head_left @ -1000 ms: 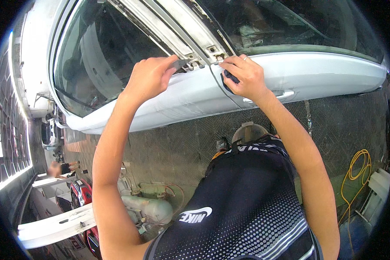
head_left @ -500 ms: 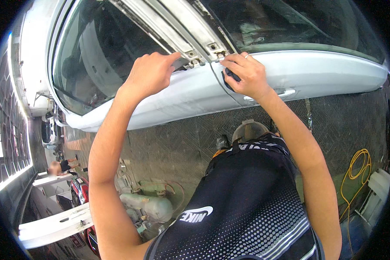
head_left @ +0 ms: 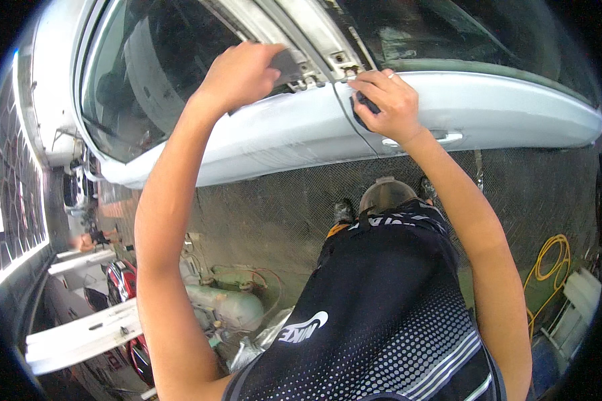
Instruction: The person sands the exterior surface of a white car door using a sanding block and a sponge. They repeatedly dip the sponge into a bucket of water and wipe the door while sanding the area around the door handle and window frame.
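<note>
My left hand [head_left: 242, 75] is closed at the far side of the front door's upper edge, beside the white door pillar [head_left: 311, 43]. Between its thumb and forefinger a dark grey flat sheet [head_left: 286, 65] sticks out, lying against the pillar's foot; it looks like sandpaper. My right hand [head_left: 389, 107] bends its fingers round a small black object [head_left: 366, 107] at the rear door's top corner. Its fingertips reach the pillar's base, and the object's kind cannot be made out. The light silver-blue car doors [head_left: 274, 130] run across below both hands, with a dark gap between them.
A door handle [head_left: 451, 138] projects just right of my right wrist. Behind on the left stand a pale green air tank [head_left: 231, 307] with hoses and a white long panel [head_left: 83, 337]. A yellow hose [head_left: 550, 260] lies coiled at right. Another person [head_left: 90, 240] is far left.
My left hand has moved farther up beside the pillar, and the dark grey sheet now shows in it. My right hand keeps its place on the car; the whole view has shifted slightly.
</note>
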A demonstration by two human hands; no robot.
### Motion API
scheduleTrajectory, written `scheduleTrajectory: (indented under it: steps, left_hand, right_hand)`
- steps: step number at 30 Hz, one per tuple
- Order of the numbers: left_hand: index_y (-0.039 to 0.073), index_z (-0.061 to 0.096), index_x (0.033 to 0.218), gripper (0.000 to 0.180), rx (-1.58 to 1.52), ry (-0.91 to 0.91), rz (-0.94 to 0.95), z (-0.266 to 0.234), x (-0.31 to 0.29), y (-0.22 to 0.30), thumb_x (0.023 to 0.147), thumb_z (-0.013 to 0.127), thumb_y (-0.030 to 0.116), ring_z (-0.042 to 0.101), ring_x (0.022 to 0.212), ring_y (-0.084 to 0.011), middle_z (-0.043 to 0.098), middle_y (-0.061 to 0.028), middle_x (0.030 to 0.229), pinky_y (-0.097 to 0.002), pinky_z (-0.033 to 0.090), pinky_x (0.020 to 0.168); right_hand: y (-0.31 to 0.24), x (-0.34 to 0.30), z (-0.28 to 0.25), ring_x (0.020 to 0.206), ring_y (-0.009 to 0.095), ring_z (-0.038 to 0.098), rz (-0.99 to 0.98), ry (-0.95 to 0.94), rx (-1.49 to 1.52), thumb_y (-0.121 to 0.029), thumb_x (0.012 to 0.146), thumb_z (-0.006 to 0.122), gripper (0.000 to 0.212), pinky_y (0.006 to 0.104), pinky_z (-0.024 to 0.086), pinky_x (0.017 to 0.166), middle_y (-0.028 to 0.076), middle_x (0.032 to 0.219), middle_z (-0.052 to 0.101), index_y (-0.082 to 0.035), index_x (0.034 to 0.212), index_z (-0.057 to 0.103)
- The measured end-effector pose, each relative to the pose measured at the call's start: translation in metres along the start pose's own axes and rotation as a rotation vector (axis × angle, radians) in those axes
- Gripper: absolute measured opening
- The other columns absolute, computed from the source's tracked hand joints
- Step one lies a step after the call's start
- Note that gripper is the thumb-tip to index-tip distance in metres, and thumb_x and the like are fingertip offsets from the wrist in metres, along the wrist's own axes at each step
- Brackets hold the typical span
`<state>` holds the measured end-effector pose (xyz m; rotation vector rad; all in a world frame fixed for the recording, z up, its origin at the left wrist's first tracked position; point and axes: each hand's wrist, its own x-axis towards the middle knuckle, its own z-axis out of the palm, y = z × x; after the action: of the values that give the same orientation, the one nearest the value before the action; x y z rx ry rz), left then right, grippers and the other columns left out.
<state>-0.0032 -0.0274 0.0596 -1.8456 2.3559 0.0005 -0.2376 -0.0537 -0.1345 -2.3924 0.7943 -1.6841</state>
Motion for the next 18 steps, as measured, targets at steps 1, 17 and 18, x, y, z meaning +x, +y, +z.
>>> scheduleTrajectory:
  steps: [1, 17, 18]
  left_hand:
    - [0.008, 0.068, 0.127, 0.043, 0.042, -0.003, 0.046, 0.0, 0.007, -0.002, 0.085, 0.07, 0.016, 0.069, 0.099, -0.0429, 0.072, -0.0253, 0.101, -0.0511, 0.055, 0.087]
    - [0.009, 0.065, 0.132, 0.044, -0.189, 0.069, -0.118, 0.022, -0.012, -0.008, 0.089, 0.068, 0.019, 0.07, 0.099, -0.0421, 0.073, -0.0236, 0.104, -0.0488, 0.055, 0.09]
    - [0.008, 0.066, 0.131, 0.043, -0.276, 0.109, -0.127, 0.03, -0.013, -0.012, 0.089, 0.068, 0.019, 0.069, 0.1, -0.0427, 0.073, -0.024, 0.104, -0.0488, 0.055, 0.09]
  right_hand:
    - [0.002, 0.003, 0.0, 0.081, 0.022, 0.065, -0.016, 0.009, -0.005, -0.015, 0.067, 0.077, 0.03, 0.0331, 0.055, 0.07, 0.001, 0.099, 0.071, -0.013, 0.097, 0.076]
    - [-0.045, -0.018, -0.056, 0.091, 0.02, 0.069, 1.474, 0.296, 1.132, -0.029, 0.098, 0.068, 0.029, 0.0305, 0.054, 0.085, 0.008, 0.109, 0.073, -0.005, 0.116, 0.072]
    - [-0.035, -0.041, -0.067, 0.093, 0.02, 0.068, 1.55, 0.266, 1.475, -0.037, 0.099, 0.066, 0.036, 0.0328, 0.055, 0.085, 0.009, 0.11, 0.072, -0.007, 0.12, 0.07]
